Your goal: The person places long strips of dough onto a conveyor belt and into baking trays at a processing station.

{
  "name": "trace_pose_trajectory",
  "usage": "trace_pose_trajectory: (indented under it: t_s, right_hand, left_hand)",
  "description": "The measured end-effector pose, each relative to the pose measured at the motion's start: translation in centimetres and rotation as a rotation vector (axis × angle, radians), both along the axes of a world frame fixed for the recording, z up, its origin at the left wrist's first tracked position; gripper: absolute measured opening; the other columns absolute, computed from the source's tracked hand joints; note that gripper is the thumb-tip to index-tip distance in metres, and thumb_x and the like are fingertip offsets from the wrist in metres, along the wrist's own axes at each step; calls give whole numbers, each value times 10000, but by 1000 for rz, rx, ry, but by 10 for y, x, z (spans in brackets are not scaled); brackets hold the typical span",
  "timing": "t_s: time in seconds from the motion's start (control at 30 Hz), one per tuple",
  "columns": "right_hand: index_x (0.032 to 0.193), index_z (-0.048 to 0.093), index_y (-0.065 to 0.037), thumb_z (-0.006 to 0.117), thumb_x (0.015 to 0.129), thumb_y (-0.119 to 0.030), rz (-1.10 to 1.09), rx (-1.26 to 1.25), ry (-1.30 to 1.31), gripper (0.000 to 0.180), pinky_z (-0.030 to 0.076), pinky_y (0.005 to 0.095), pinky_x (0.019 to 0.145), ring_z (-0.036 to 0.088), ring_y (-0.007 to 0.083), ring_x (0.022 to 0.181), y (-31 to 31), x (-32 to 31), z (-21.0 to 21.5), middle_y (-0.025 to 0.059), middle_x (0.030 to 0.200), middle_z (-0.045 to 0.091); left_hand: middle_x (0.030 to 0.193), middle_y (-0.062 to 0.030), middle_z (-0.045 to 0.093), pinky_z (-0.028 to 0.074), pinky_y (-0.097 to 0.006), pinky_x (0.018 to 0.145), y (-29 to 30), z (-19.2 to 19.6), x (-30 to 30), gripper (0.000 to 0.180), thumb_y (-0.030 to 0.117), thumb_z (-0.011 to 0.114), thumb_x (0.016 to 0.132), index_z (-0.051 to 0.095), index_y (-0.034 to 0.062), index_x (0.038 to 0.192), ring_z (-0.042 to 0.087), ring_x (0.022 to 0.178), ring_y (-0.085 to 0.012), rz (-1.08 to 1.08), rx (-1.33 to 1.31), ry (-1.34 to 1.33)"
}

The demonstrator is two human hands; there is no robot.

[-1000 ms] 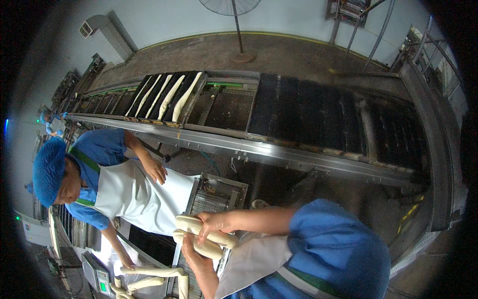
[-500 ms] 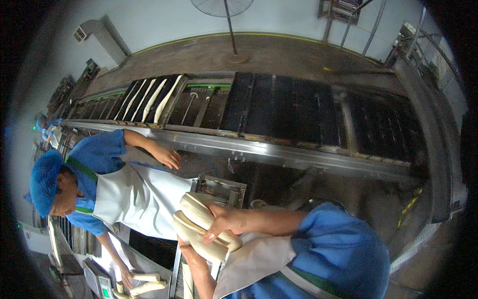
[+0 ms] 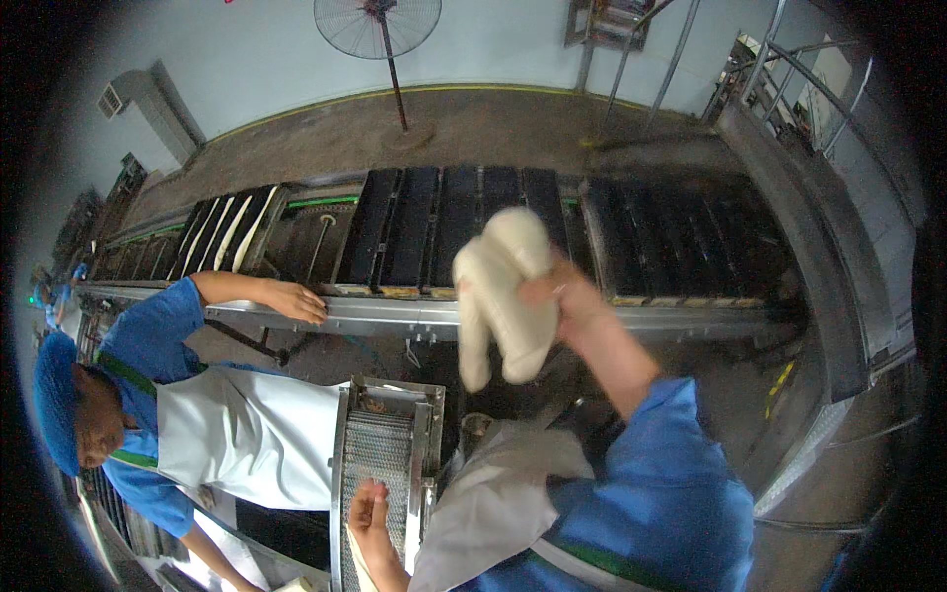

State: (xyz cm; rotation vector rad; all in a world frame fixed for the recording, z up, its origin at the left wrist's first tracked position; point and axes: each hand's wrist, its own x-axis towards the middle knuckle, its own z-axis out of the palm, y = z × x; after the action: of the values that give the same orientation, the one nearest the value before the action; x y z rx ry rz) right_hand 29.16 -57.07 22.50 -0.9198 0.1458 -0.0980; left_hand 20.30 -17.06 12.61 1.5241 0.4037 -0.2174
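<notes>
My right hand (image 3: 564, 296) grips a bunch of pale, smooth dough pieces (image 3: 518, 306) from the side. They are thick and rounded, lying side by side with their lower ends hanging down. I hold them in the air in front of the long conveyor line, blurred by motion. Lower left, my left hand (image 3: 371, 523) is beside the metal mesh belt (image 3: 380, 444), its fingers loosely curled and nothing seen in them. A pale dough strip (image 3: 357, 560) shows partly under that hand on the belt.
Black grooved trays (image 3: 459, 227) ride on the metal-edged conveyor (image 3: 395, 314); a tray farther left carries long dough strips (image 3: 232, 232). A co-worker in a blue cap (image 3: 57, 405) stands at left, one hand (image 3: 291, 299) at the conveyor edge. A fan (image 3: 380, 25) stands beyond.
My right hand has lifted the dough pieces up and away toward the conveyor. My left hand has come off them and stays low. The co-worker's far hand has reached the conveyor edge.
</notes>
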Motion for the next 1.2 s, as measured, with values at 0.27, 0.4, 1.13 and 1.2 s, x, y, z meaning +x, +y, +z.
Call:
trace_pose_trajectory:
  t_s: [0.27,0.4,1.13,1.2]
  right_hand:
    - [1260,495,53,712,640,-23,-307,-150,-236,661,516,383,914,643,279,975,-141,-3,-4,159,1078,643]
    - [1229,512,44,764,663,-74,-545,-304,184,631,527,370,831,649,270,911,-199,3,-105,170,1065,645]
    - [1389,442,-29,619,877,-94,-473,-603,602,546,483,384,870,601,278,1034,-225,76,-261,176,1212,596]
    - [1446,371,-87,566,921,-118,-412,-972,636,561,464,415,925,575,371,1117,-212,85,-276,218,1300,545]
  left_hand:
    - [966,-27,657,436,-235,769,13,-45,-7,224,101,663,904,632,30,1115,588,873,-95,51,-48,62]
    - [1022,-61,668,460,-271,872,-3,-36,1,235,80,660,909,634,4,1130,608,935,-144,39,-30,64]
    - [1062,-76,665,464,-285,913,-4,-67,-2,243,21,582,937,604,-12,1177,606,988,-152,107,-30,119]
    - [1067,-71,664,462,-276,899,-5,-62,-2,248,27,584,937,602,-13,1182,602,985,-145,126,-9,130]
